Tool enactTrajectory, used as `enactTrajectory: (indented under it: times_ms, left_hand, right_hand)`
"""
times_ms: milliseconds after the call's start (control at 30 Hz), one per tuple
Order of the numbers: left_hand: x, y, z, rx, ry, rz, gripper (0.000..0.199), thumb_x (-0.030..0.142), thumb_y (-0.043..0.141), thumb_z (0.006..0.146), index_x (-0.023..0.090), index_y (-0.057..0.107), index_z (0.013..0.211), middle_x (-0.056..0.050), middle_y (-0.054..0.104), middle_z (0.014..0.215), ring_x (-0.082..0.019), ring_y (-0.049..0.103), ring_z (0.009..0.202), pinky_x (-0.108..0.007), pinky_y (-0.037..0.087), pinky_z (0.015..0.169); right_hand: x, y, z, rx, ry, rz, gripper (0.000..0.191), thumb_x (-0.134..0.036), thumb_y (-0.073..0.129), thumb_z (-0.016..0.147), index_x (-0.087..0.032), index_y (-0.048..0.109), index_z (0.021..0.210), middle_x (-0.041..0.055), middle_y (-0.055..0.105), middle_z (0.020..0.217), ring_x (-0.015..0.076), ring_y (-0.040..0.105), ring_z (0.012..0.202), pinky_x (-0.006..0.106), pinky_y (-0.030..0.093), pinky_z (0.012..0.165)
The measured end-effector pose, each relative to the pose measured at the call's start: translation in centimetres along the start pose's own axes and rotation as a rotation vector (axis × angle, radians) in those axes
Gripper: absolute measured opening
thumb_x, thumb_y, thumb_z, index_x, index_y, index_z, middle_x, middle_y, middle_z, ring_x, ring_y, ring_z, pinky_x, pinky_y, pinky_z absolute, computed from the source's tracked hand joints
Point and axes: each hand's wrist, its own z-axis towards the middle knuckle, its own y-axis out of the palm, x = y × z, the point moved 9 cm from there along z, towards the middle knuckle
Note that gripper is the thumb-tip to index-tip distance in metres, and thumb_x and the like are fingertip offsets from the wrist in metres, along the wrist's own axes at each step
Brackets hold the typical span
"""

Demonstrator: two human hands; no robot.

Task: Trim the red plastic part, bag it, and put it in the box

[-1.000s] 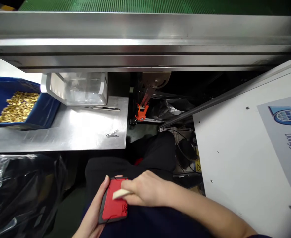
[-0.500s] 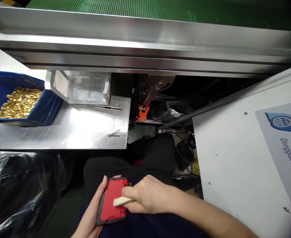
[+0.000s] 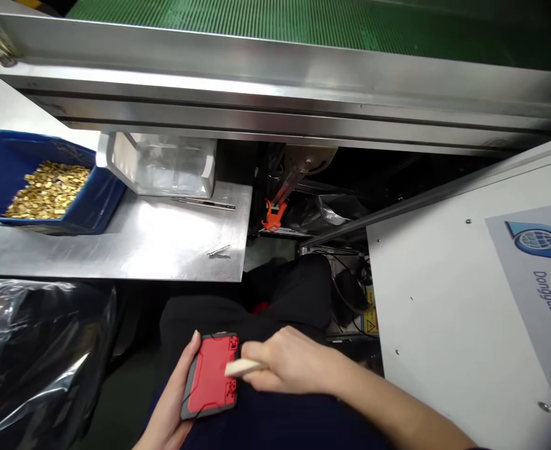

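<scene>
My left hand (image 3: 172,400) grips a flat red and grey case (image 3: 209,377) from its left side, low in the view over my lap. My right hand (image 3: 294,365) pinches a small pale stick (image 3: 240,367) whose tip lies on the case's red face near its right edge. Dark trousers lie beneath both hands.
A steel shelf (image 3: 139,240) carries a blue bin of small gold parts (image 3: 45,187), a clear plastic box (image 3: 162,164) and a small metal pin (image 3: 219,251). A steel conveyor frame (image 3: 275,94) runs overhead. A white panel (image 3: 467,300) stands at the right, black plastic bag (image 3: 35,356) at the left.
The stick's tip has shifted slightly right and up across the red face. The case stays in my left hand. The view has drifted a little.
</scene>
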Motion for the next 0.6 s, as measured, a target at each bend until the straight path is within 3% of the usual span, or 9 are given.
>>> enactTrajectory:
  times_ms: [167,300,433,600]
  left_hand:
    - [-0.3,0.5,0.0,-0.023,-0.041,-0.033,0.029,0.038,0.071,0.092,0.008,0.074,0.095,-0.013,0.079,0.072,-0.026,0.075,0.058,-0.037,0.065,0.060]
    - [0.1,0.1,0.1,0.022,-0.004,0.024,0.030,0.035,0.071,0.092,0.007,0.073,0.101,-0.016,0.080,0.077,-0.025,0.075,0.059,-0.034,0.064,0.059]
    - [0.1,0.3,0.4,-0.007,0.005,0.044,0.034,0.038,0.067,0.095,0.005,0.073,0.102,-0.019,0.080,0.079,-0.027,0.076,0.061,-0.039,0.065,0.061]
    - [0.3,0.4,0.2,0.020,0.014,0.039,0.030,0.034,0.067,0.096,0.005,0.073,0.100,-0.016,0.080,0.074,-0.023,0.074,0.057,-0.033,0.064,0.057]
  right_hand:
    - [0.7,0.1,0.2,-0.003,0.019,0.077,0.028,-0.049,0.055,0.102,-0.027,0.063,0.118,-0.0025,0.070,0.085,0.0158,0.067,0.073,0.024,0.032,0.061]
    - [0.5,0.4,0.3,-0.025,-0.029,0.082,0.026,-0.048,0.055,0.101,-0.029,0.063,0.118,-0.0042,0.068,0.082,0.0137,0.063,0.067,0.024,0.029,0.059]
    - [1.0,0.3,0.6,-0.007,-0.033,0.080,0.030,-0.051,0.054,0.102,-0.028,0.063,0.118,-0.0032,0.067,0.083,0.0141,0.063,0.070,0.023,0.030,0.060]
    - [0.8,0.3,1.1,-0.015,-0.094,0.088,0.029,-0.049,0.055,0.102,-0.033,0.063,0.125,-0.0049,0.068,0.083,0.0131,0.062,0.067,0.024,0.030,0.059]
